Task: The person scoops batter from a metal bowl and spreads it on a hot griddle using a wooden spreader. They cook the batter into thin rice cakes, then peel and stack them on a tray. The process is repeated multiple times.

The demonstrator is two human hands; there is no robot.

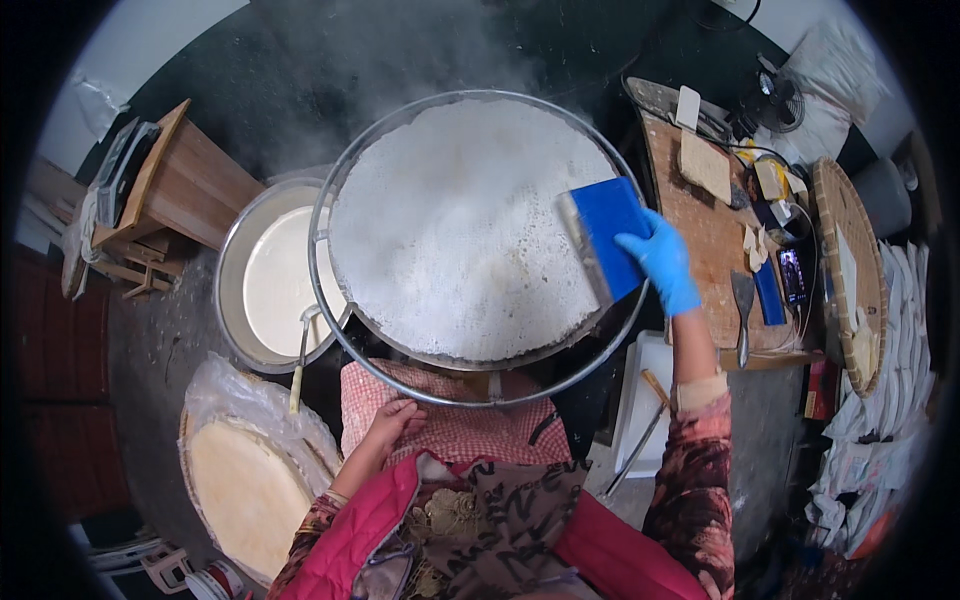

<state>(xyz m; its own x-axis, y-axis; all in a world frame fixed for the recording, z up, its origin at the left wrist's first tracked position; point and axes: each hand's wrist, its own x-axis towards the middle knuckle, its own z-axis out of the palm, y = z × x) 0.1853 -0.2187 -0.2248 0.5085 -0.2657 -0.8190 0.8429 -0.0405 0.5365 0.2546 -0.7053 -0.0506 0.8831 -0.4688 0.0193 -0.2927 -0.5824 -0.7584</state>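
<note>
My right hand (664, 259), in a blue glove, grips a wide blue-handled scraper (611, 238). Its pale blade lies along the right part of a large round griddle (450, 240), which is covered with a thin whitish layer and steams. A metal ring (484, 401) surrounds the griddle. My bare left hand (397, 426) is loosely curled by the ring's near edge, over a red checked cloth (367, 382); whether it touches either is unclear. Left of the griddle, a metal pot (232, 300) holds white batter (281, 277), with a ladle (298, 379) leaning in it.
At lower left lies a stack of round, thin flatbreads (244, 487) beside plastic film. A wooden table (675, 217) on the right bears a metal scraper (742, 315), a phone (791, 274) and a small fan (772, 105). A white tray (637, 450) and a woven tray (874, 300) are nearby.
</note>
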